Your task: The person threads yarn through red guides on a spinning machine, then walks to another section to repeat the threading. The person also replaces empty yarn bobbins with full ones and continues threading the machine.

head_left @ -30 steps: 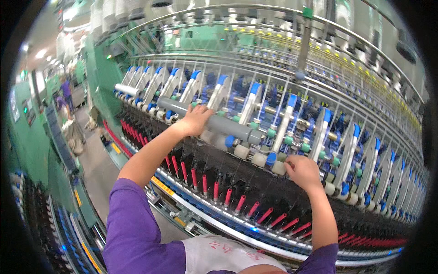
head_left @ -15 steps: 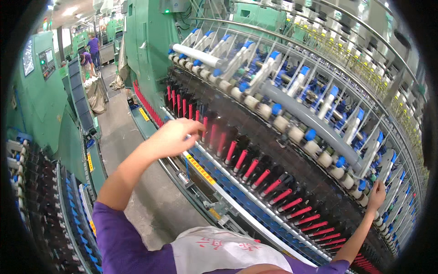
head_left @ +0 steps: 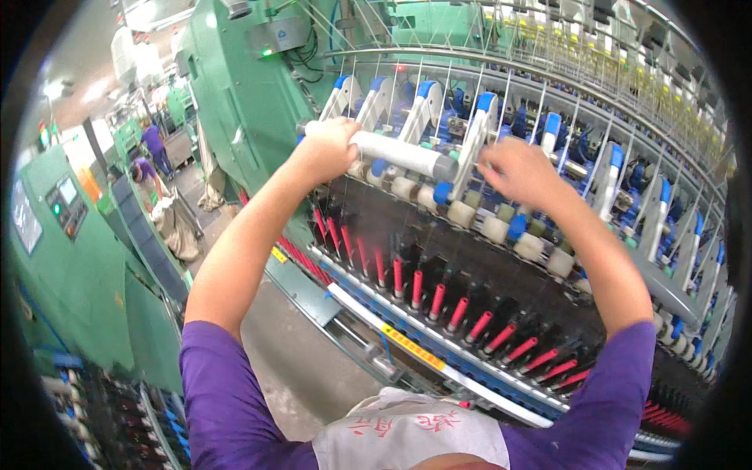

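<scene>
A white, fuzzy-looking roller with a grey end cap (head_left: 407,153) lies across the front of the spinning machine's drafting arms. My left hand (head_left: 327,149) is closed over the roller near its left end. Just beyond the capped end, my right hand (head_left: 521,172) is raised beside a blue-topped drafting arm (head_left: 478,129), its fingers curled together. Whatever those fingers hold, if anything, is too small or blurred to make out. Below both hands runs a row of red bobbins (head_left: 417,290) on spindles. Pale small rollers (head_left: 462,213) line the strip between.
A grey roller (head_left: 666,286) rests on the arms at right. Green machine housing (head_left: 243,110) stands at left, with a control panel (head_left: 66,205) across the aisle floor (head_left: 286,368). Two people in purple work far back by a pale cloth sack (head_left: 174,231). A white rail (head_left: 470,384) borders the machine front.
My left hand has gone from the red bobbins up to the white roller. My right hand has come from the far right toward the middle. The view has shifted left along the machine.
</scene>
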`<move>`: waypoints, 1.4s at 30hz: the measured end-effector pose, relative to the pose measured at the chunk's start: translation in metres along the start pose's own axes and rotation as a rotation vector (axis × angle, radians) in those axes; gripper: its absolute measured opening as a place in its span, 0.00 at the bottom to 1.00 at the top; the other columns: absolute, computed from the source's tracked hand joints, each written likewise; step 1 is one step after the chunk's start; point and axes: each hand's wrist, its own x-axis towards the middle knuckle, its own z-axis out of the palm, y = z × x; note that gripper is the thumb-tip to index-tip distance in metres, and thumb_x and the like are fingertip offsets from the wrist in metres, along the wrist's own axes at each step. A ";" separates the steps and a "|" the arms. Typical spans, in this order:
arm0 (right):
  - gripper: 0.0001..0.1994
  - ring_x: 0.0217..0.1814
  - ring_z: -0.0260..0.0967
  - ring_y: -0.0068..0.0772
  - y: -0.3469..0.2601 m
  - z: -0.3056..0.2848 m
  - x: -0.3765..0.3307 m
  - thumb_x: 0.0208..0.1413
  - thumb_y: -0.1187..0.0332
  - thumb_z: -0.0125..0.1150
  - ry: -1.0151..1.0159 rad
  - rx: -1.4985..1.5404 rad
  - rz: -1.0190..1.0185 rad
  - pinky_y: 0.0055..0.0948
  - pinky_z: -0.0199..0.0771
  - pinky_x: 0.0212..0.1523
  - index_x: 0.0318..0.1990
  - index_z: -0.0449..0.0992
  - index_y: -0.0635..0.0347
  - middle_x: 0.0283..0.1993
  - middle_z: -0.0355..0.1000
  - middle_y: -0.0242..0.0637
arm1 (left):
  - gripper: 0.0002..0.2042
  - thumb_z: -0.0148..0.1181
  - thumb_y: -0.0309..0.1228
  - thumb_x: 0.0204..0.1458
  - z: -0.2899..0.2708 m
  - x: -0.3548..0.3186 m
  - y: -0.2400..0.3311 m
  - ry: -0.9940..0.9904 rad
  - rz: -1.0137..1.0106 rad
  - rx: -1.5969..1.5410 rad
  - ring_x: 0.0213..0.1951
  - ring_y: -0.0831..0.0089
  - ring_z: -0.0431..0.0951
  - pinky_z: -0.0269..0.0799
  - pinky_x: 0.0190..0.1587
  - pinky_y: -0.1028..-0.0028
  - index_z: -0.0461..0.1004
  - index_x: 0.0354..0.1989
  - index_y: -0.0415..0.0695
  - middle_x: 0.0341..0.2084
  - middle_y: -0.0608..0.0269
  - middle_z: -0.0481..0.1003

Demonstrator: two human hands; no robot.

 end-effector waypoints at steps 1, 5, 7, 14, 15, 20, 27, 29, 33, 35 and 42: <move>0.09 0.32 0.70 0.49 0.009 0.016 0.036 0.47 0.63 0.51 -0.020 0.030 0.045 0.45 0.69 0.32 0.27 0.74 0.57 0.27 0.71 0.45 | 0.17 0.51 0.27 0.44 0.003 0.013 -0.022 -0.081 -0.095 0.003 0.43 0.51 0.72 0.67 0.48 0.61 0.69 0.45 0.36 0.39 0.47 0.72; 0.10 0.35 0.70 0.49 0.042 0.070 0.136 0.47 0.62 0.51 -0.212 -0.019 0.197 0.44 0.70 0.38 0.29 0.75 0.57 0.30 0.73 0.45 | 0.20 0.49 0.26 0.45 0.032 0.062 -0.113 0.105 -0.130 -0.034 0.44 0.51 0.72 0.67 0.48 0.61 0.66 0.50 0.38 0.41 0.46 0.72; 0.10 0.36 0.70 0.50 0.051 0.086 0.152 0.48 0.62 0.51 -0.236 -0.060 0.221 0.45 0.69 0.38 0.30 0.76 0.57 0.31 0.73 0.46 | 0.21 0.49 0.26 0.46 0.053 0.105 -0.161 0.111 -0.101 0.024 0.43 0.50 0.73 0.68 0.47 0.61 0.65 0.52 0.40 0.40 0.43 0.72; 0.12 0.31 0.69 0.51 0.053 0.103 0.157 0.50 0.62 0.51 -0.195 -0.152 0.410 0.44 0.68 0.36 0.24 0.74 0.61 0.25 0.71 0.47 | 0.17 0.46 0.26 0.48 0.133 0.286 -0.251 0.144 -0.124 0.019 0.42 0.48 0.73 0.69 0.46 0.59 0.68 0.49 0.41 0.39 0.42 0.73; 0.12 0.31 0.69 0.50 0.052 0.102 0.159 0.50 0.62 0.51 -0.201 -0.188 0.404 0.44 0.69 0.35 0.24 0.73 0.61 0.24 0.71 0.46 | 0.18 0.46 0.24 0.48 0.139 0.307 -0.259 0.105 -0.106 0.059 0.43 0.48 0.73 0.70 0.46 0.59 0.67 0.50 0.40 0.40 0.41 0.72; 0.11 0.31 0.69 0.49 0.041 0.103 0.167 0.48 0.63 0.52 -0.232 -0.262 0.564 0.43 0.69 0.35 0.23 0.73 0.61 0.24 0.71 0.45 | 0.20 0.46 0.24 0.50 0.175 0.356 -0.284 0.070 -0.118 0.228 0.44 0.46 0.73 0.72 0.43 0.54 0.64 0.54 0.42 0.42 0.40 0.72; 0.10 0.31 0.68 0.50 0.047 0.108 0.166 0.47 0.64 0.52 -0.220 -0.290 0.540 0.44 0.68 0.34 0.21 0.71 0.61 0.24 0.70 0.45 | 0.17 0.47 0.27 0.51 0.195 0.367 -0.297 0.161 -0.213 0.201 0.44 0.53 0.75 0.74 0.40 0.59 0.68 0.51 0.48 0.42 0.46 0.73; 0.09 0.32 0.68 0.49 0.044 0.108 0.165 0.46 0.66 0.52 -0.178 -0.293 0.533 0.43 0.67 0.35 0.22 0.70 0.62 0.24 0.69 0.45 | 0.15 0.48 0.30 0.51 0.195 0.364 -0.296 0.096 -0.238 0.250 0.43 0.58 0.76 0.74 0.39 0.60 0.70 0.49 0.50 0.42 0.53 0.75; 0.09 0.31 0.67 0.48 0.040 0.107 0.166 0.46 0.67 0.54 -0.153 -0.295 0.557 0.42 0.66 0.35 0.21 0.68 0.62 0.23 0.68 0.43 | 0.19 0.48 0.24 0.48 0.192 0.358 -0.285 0.186 -0.239 0.205 0.41 0.54 0.77 0.74 0.40 0.61 0.65 0.51 0.40 0.38 0.47 0.75; 0.10 0.31 0.67 0.47 0.040 0.108 0.167 0.47 0.66 0.54 -0.144 -0.306 0.548 0.41 0.66 0.35 0.21 0.68 0.62 0.23 0.68 0.43 | 0.16 0.49 0.25 0.48 0.189 0.357 -0.278 0.230 -0.267 0.131 0.41 0.55 0.77 0.74 0.39 0.62 0.70 0.46 0.40 0.38 0.48 0.75; 0.09 0.33 0.69 0.46 0.035 0.110 0.168 0.48 0.66 0.53 -0.183 -0.364 0.556 0.42 0.67 0.37 0.22 0.69 0.62 0.24 0.70 0.42 | 0.09 0.53 0.30 0.48 0.179 0.345 -0.280 0.212 -0.147 0.332 0.39 0.62 0.78 0.74 0.38 0.66 0.78 0.34 0.43 0.37 0.56 0.77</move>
